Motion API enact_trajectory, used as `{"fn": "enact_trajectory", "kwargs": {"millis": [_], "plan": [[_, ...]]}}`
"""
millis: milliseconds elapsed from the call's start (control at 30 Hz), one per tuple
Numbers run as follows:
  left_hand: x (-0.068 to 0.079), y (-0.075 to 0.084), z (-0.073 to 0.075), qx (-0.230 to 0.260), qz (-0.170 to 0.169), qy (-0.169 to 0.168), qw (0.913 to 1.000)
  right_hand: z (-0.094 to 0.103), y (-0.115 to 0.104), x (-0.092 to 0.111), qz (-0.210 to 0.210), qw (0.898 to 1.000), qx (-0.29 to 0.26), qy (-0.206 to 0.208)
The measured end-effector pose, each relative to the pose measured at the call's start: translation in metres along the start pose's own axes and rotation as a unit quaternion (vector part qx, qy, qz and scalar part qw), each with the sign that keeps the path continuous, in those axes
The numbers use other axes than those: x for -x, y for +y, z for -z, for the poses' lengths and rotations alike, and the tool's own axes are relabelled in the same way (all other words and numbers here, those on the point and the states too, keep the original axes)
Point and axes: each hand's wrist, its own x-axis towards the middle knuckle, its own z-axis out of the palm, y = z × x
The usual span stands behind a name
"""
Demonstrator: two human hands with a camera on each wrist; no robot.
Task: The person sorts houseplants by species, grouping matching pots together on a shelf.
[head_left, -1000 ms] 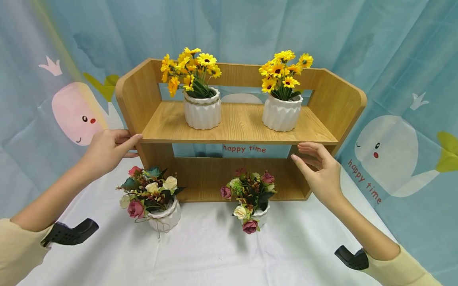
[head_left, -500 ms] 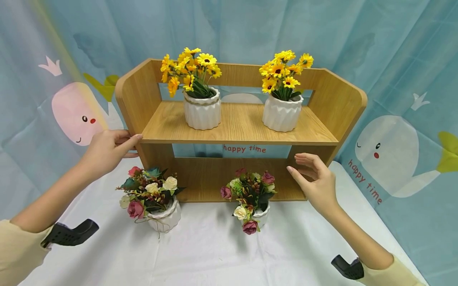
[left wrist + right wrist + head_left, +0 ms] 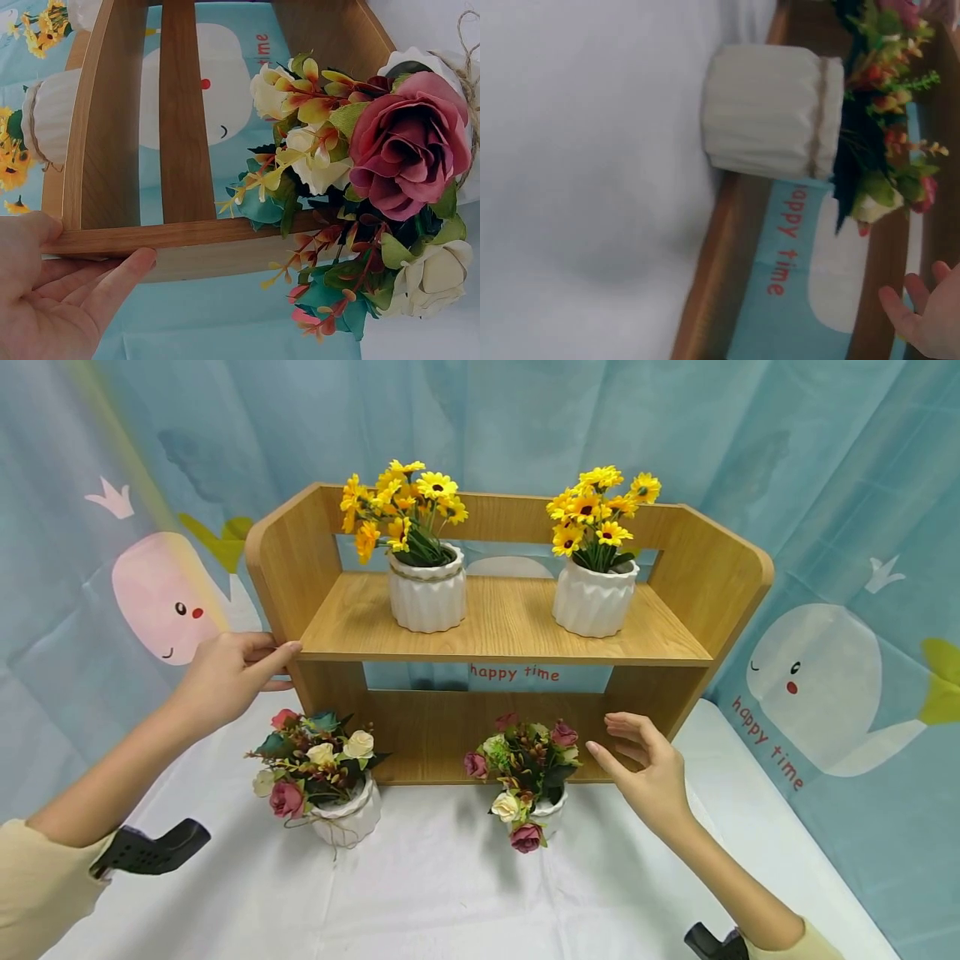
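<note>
My left hand grips the left side panel of a two-tier wooden shelf. In the left wrist view its thumb and fingers lie on either side of the panel's front edge. Below it stands a white pot of mixed artificial roses, whose pink rose is large in that wrist view. My right hand holds nothing, fingers slightly bent and spread, to the right of a second pot of roses. That one's ribbed white pot shows in the right wrist view.
On the upper tier stand two white pots of yellow daisies, the left pot and the right pot. A white cloth covers the table. Behind hangs a blue printed curtain. Black cameras are strapped to both wrists.
My right hand has come down from the upper tier's front edge and moved left, closer to the right pot of roses. The left hand stays on the shelf's side panel.
</note>
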Motion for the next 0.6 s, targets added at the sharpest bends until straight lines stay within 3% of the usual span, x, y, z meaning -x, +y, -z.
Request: {"fn": "enact_trajectory", "kwargs": {"millis": [300,600], "plan": [[0.0,0.001,0.0,0.0,0.002,-0.002,1.0,-0.009,0.014,0.022,0.002,1.0,0.012,-0.001],[0.0,0.001,0.0,-0.002,0.008,-0.006,0.9999,-0.017,0.02,0.039,-0.024,0.999,0.029,-0.001]]}}
